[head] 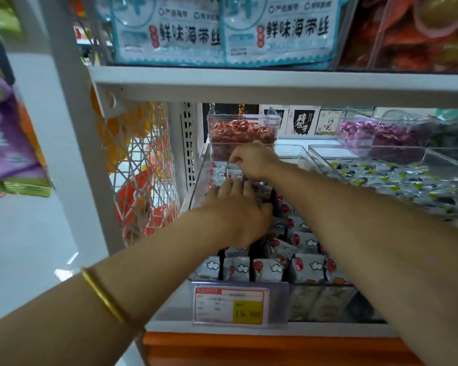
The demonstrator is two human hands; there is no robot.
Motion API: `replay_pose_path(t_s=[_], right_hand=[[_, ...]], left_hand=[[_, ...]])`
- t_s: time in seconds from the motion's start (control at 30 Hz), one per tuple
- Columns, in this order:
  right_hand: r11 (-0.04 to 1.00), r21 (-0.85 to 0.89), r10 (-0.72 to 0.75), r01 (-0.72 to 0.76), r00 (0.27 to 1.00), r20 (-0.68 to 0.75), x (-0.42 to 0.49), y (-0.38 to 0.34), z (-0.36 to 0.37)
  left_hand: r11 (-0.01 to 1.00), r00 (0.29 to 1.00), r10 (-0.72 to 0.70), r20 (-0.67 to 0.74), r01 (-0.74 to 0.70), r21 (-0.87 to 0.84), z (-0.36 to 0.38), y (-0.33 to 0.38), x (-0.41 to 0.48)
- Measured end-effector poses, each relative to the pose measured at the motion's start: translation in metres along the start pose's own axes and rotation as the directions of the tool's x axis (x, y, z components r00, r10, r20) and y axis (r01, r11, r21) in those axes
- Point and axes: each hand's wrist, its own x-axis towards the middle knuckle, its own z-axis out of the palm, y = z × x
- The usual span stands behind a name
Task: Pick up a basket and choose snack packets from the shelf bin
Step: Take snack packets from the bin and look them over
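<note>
1. While both hands are down in the shelf bin (197, 180), the step in hand reads as choosing packets. Head view is the only view. No basket shows on either hand or arm, so the pick-up step cannot be checked.
2. Right hand (251, 161), 12 o'clock of centre, at the far end of the bin: fingers curled down and pinching the far packet (234, 172).
3. Left hand (238, 212), at centre: palm down, fingers fairly straight, resting on the snack packets (270, 268). Nothing is plainly gripped, and the underside of the palm is hidden. Gold bangle (103, 294) on that wrist, 7 o'clock.
4. Task's thing: the grey-white packets with cloud and red-balloon print fill the clear bin from centre to 6 o'clock, set in rows between dark upright strips.
5. Next move, my judgement: lift the pinched packet clear of its tight row without dragging its neighbours, which the left hand appears placed to hold down. A receptacle is then needed.
6. Surface: white shelving. Price tag (229, 305) on the bin front, 6 o'clock. Neighbouring bin (325, 157) of speckled packets, 3 o'clock. Tub of red sweets (242, 128), 12 o'clock, just behind. Purple sweets (368, 130), 2 o'clock.
7. Room: upper shelf (275, 83) carries blue-white packs (275, 30), 12 o'clock. White mesh rack (143, 165) with orange goods, 9 o'clock. Pale glossy floor (24, 247), 8 o'clock.
</note>
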Motion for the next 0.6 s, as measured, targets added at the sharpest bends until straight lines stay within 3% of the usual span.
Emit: replay_pose_path(t_s=[0.13, 0.27, 0.33, 0.43, 0.5, 0.6], right_hand=[[0.982, 0.185, 0.040, -0.035, 0.999, -0.022, -0.012, 0.000, -0.018], [0.927, 0.374, 0.083, -0.021, 0.985, -0.150, -0.049, -0.004, -0.044], [0.909, 0.416, 0.059, 0.019, 0.983, -0.173, -0.082, -0.007, -0.051], [0.885, 0.462, 0.032, 0.059, 0.982, -0.185, -0.134, -0.009, -0.054], [0.890, 0.452, 0.031, 0.061, 0.981, -0.192, -0.162, -0.011, -0.054], [0.920, 0.383, -0.001, 0.077, 0.981, -0.196, -0.188, -0.017, -0.052]], left_hand=[[1.000, 0.998, -0.007, 0.069, 0.007, 0.000, 0.006, -0.001, -0.013], [1.000, 1.000, 0.009, 0.028, -0.010, 0.013, 0.004, -0.001, -0.022], [0.998, 0.998, 0.056, -0.039, -0.056, 0.014, 0.001, 0.000, -0.031], [0.962, 0.968, 0.081, -0.239, -0.138, -0.235, -0.001, 0.003, -0.059], [0.931, 0.942, 0.099, -0.319, -0.202, -0.305, 0.003, 0.004, -0.083], [0.982, 0.941, 0.108, -0.320, -0.152, -0.114, 0.013, 0.000, -0.107]])
